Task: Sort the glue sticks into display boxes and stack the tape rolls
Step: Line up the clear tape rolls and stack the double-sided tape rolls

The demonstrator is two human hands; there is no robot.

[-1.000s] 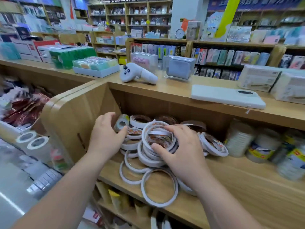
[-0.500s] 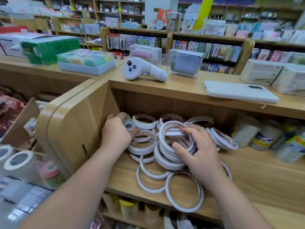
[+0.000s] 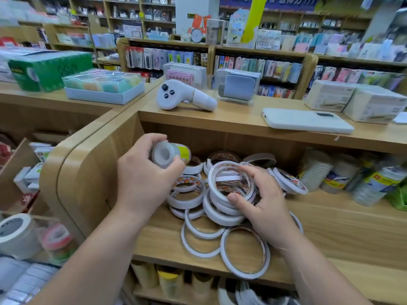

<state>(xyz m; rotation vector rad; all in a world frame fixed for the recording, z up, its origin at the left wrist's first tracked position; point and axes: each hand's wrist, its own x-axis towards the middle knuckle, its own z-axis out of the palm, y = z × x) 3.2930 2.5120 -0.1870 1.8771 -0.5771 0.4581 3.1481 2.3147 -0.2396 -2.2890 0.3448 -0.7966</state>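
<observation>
A heap of thin white double-sided tape rolls (image 3: 193, 194) lies on the wooden shelf (image 3: 330, 234). My left hand (image 3: 143, 179) holds a pack of clear tape rolls (image 3: 169, 154) with a yellow label, lifted above the left side of the heap. My right hand (image 3: 266, 205) grips a bundle of stacked white tape rolls (image 3: 229, 183) in the heap's middle, thumb on the near rim and fingers over the top. More thin rolls (image 3: 244, 254) lie flat near the shelf's front edge. No glue sticks can be made out.
A white controller (image 3: 185, 99) and a white phone (image 3: 306, 121) lie on the counter above. Wrapped tape packs (image 3: 343, 179) stand at the shelf's right. The shelf's wooden side wall (image 3: 92, 172) rises to the left. Big tape rolls (image 3: 17, 234) sit at lower left.
My left hand has picked the clear tape pack out of the back left of the heap and raised it. My right hand stays on the bundle of white rolls.
</observation>
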